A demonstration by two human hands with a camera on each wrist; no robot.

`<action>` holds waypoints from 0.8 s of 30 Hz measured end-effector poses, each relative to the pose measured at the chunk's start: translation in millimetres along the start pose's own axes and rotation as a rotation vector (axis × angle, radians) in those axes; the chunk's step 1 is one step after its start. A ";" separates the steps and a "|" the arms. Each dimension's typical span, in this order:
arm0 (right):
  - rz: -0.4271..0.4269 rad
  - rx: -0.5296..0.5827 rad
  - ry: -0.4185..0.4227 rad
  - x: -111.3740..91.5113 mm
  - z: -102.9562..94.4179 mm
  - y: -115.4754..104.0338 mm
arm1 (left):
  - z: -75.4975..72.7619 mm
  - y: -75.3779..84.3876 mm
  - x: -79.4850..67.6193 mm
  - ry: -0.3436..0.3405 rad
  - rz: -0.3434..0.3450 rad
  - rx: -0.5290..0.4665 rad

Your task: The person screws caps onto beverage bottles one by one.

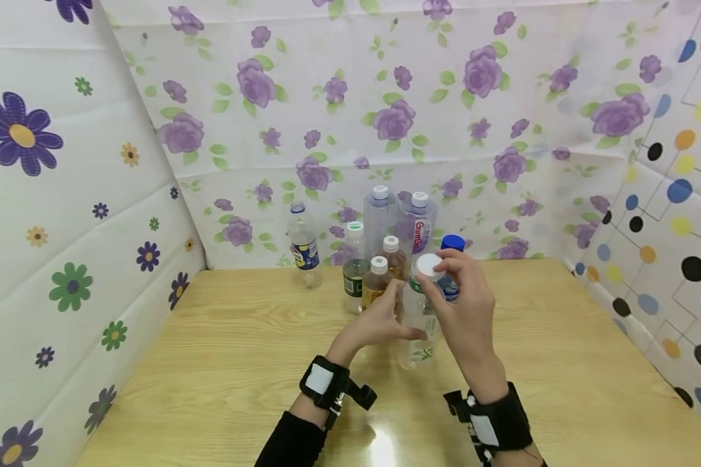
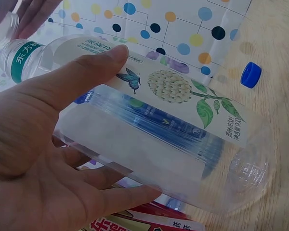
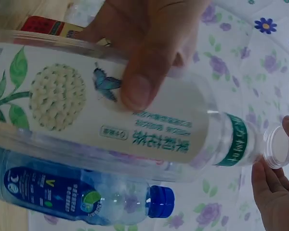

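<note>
My left hand [image 1: 380, 318] grips a clear plastic bottle [image 1: 413, 350] round its body, thumb across the pale label. That label carries a white flower and a blue butterfly, and a green band circles the neck. At the bottle's mouth, my right hand [image 1: 464, 308] pinches a white cap [image 1: 429, 264] between thumb and fingers. The right wrist view also has this cap [image 3: 280, 147] at the mouth; whether it sits on the thread I cannot tell. Close behind stands a blue-labelled bottle [image 3: 62, 187] with a blue cap, partly hidden by my right hand in the head view.
Two brown-drink bottles [image 1: 377, 280] and a dark-labelled bottle [image 1: 355, 275] stand just left of the held bottle. Two tall clear bottles [image 1: 380, 217] are behind them. An uncapped bottle [image 1: 305, 250] stands farther left. A loose blue cap [image 2: 251, 75] lies on the wooden table [image 1: 222, 363].
</note>
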State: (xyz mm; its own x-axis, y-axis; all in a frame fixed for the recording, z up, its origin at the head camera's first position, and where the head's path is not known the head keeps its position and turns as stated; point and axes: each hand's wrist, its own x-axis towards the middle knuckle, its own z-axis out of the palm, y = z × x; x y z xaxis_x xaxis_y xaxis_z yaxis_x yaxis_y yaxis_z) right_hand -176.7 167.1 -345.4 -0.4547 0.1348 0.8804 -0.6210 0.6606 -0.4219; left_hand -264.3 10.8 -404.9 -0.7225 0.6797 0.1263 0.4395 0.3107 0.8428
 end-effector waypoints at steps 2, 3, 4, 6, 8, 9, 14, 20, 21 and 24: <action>-0.011 -0.023 -0.026 4.9 4.3 2.8 | -3.2 -0.2 -0.2 0.002 0.003 0.007; -0.018 -0.041 -0.039 7.2 5.4 4.9 | -4.3 -0.1 0.0 -0.003 0.008 0.009; -0.021 -0.053 -0.053 9.2 5.9 7.1 | -4.7 -0.3 0.6 -0.008 0.010 0.011; -0.021 -0.072 -0.093 12.7 5.3 11.1 | -5.0 0.1 1.7 -0.022 0.014 0.009; -0.011 -0.083 -0.138 15.5 3.9 14.3 | -4.8 0.5 2.6 -0.029 0.018 0.008; -0.002 -0.081 -0.159 16.9 3.1 15.5 | -4.7 0.6 3.0 -0.030 0.019 0.005; 0.022 -0.082 -0.235 24.1 -1.1 16.0 | -4.5 1.7 2.9 -0.024 0.016 -0.032; 0.010 -0.090 -0.294 27.6 -6.5 17.9 | -3.8 2.9 -0.8 -0.020 -0.017 -0.038; 0.007 -0.084 -0.306 28.3 -7.3 18.5 | -3.6 2.5 -1.2 -0.018 -0.019 -0.036; -0.007 -0.072 -0.356 31.6 -10.2 20.0 | -3.1 1.5 -2.4 -0.016 -0.017 -0.034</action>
State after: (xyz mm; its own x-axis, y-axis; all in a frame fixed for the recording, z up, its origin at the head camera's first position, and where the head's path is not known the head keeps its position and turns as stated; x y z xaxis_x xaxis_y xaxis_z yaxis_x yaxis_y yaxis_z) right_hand -197.0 192.1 -323.8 -0.6524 -0.1268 0.7472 -0.5839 0.7126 -0.3889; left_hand -263.6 7.5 -402.3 -0.7211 0.6851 0.1032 0.4081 0.2997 0.8624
